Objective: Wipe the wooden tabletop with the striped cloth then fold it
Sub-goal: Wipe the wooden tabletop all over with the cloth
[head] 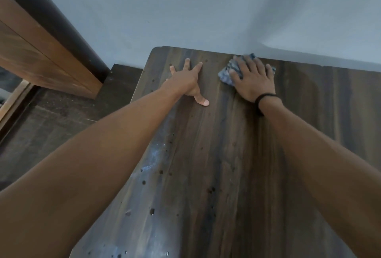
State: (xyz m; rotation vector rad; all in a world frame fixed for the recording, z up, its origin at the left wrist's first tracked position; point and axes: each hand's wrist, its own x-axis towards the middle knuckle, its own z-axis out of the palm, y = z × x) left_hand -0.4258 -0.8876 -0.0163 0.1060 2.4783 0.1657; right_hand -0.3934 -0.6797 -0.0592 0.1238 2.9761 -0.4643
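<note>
The dark wooden tabletop (pixel 206 165) stretches away from me to a grey wall. At its far edge lies the bunched blue-and-white striped cloth (pixel 226 72), mostly covered by my right hand (pixel 252 80), which presses flat on it with straight, spread fingers. A black band circles that wrist. My left hand (pixel 188 81) rests flat on bare wood to the left of the cloth, fingers spread and thumb pointing back toward me. The two hands are apart. Pale smears and small dark spots mark the table's left side.
The grey wall (pixel 206 10) stands right behind the table's far edge. A wooden door or cabinet (pixel 41 51) with a dark edge leans in at the upper left. Dark floor (pixel 51 123) lies to the left of the table.
</note>
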